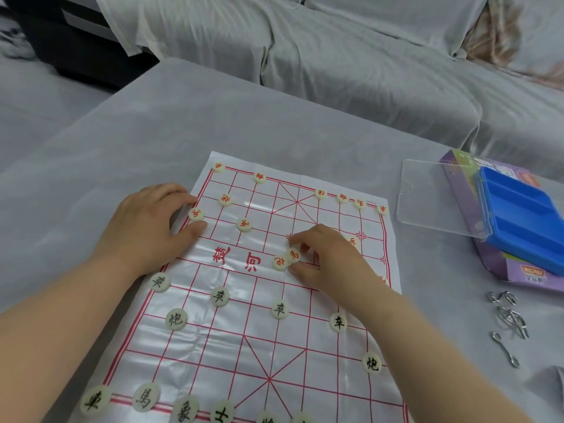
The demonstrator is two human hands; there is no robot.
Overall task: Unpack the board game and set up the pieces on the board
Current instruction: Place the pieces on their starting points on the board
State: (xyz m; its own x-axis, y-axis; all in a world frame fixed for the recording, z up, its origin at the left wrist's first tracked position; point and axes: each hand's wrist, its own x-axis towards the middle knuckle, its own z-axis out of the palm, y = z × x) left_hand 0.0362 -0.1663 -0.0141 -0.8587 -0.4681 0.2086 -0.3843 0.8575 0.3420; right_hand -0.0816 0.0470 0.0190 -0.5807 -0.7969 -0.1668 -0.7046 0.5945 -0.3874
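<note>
Head view: board (232,346) lies flat on gray tabletop (244,111). L hand (143,227) fingers pinch a red piece (196,214) at board's left edge. R hand (329,264) fingers curl round 2 red pieces (280,263) mid-board. Black pieces (219,296) sit on near half. Blue box (525,221) at right.

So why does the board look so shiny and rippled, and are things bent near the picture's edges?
Head view: the creased, glossy board sheet catches soft light, so pale glare bands run between the left hand and the right hand; shadows under them are faint. Same head view: the wide lens bows the table edge and swells the nearest black-lettered pieces; the sofa behind looks slightly soft.
</note>
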